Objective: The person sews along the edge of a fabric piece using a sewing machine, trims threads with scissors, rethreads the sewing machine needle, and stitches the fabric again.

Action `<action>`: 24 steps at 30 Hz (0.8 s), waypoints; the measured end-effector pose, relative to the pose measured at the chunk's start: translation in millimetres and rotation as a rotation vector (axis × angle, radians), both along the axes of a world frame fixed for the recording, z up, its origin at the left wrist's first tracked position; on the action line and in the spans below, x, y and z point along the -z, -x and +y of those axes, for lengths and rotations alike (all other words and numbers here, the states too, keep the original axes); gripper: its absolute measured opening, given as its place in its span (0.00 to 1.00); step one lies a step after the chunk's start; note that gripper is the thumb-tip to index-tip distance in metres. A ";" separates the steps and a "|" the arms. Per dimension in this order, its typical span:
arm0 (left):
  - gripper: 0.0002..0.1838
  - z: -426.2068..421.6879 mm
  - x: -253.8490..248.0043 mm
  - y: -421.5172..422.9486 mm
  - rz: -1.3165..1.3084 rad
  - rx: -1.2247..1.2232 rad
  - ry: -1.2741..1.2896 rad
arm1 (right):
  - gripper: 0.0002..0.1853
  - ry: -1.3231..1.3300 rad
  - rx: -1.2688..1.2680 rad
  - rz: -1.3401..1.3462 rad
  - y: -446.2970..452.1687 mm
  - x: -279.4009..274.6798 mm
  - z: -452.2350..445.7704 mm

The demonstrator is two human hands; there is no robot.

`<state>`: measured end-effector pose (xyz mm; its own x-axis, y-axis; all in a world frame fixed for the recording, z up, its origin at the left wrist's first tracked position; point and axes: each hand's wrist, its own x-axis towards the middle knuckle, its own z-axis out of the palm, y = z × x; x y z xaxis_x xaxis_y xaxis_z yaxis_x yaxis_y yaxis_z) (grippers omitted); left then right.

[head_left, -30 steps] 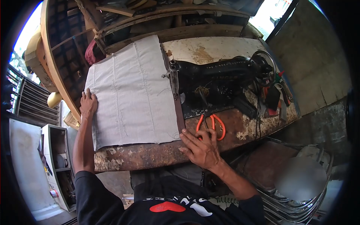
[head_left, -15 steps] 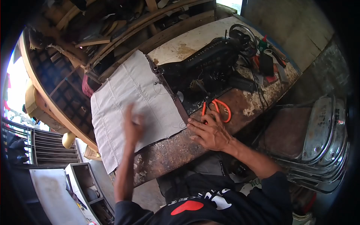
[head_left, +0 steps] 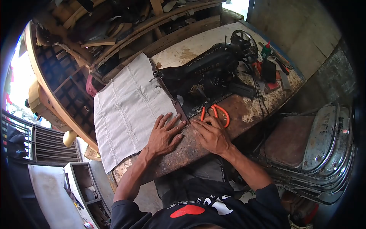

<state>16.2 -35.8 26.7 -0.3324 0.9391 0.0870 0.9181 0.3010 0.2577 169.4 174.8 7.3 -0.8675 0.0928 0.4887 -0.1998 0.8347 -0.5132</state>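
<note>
A white cloth (head_left: 127,110) with several stitched seams lies spread on the worn table, left of a black sewing machine (head_left: 202,68). My left hand (head_left: 166,133) rests flat on the cloth's lower right corner, its fingers spread. Right beside it, at the cloth's brown edge strip, my right hand (head_left: 211,134) is closed with fingers bent and pressed together; anything between them is too small to make out. Scissors with orange handles (head_left: 225,114) lie just beyond my right hand, their tips toward the machine.
A green bottle (head_left: 265,51), a black item and small tools lie at the table's right end. Stacked metal chairs (head_left: 324,141) stand to the right. Wooden shelving (head_left: 126,38) full of scraps runs behind the table. A white cabinet (head_left: 78,191) stands at the lower left.
My left hand has moved right from the cloth's far left edge to its lower right corner. The view has turned, and my right hand's fingers are drawn in more.
</note>
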 end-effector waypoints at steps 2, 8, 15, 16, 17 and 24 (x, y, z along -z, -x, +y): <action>0.28 1.4 -1.0 -0.5 0.004 0.002 0.007 | 0.22 -0.051 -0.003 0.018 0.7 -3.7 1.3; 0.30 0.5 -5.0 1.2 0.047 0.003 0.065 | 0.25 -0.124 -0.010 0.002 8.2 -6.2 -3.3; 0.34 -0.7 -6.0 8.7 -0.005 0.036 0.040 | 0.26 -0.199 -0.017 -0.143 18.8 0.4 -2.1; 0.34 -1.7 -6.3 11.0 -0.005 0.033 0.040 | 0.26 -0.200 -0.020 -0.142 20.1 0.2 -2.6; 0.35 -1.8 -6.2 14.6 0.009 0.050 0.056 | 0.24 -0.236 -0.017 -0.118 21.0 -0.2 -2.3; 0.36 -0.6 -6.4 36.0 0.008 0.077 0.080 | 0.23 -0.298 0.027 -0.123 38.3 -4.8 -6.3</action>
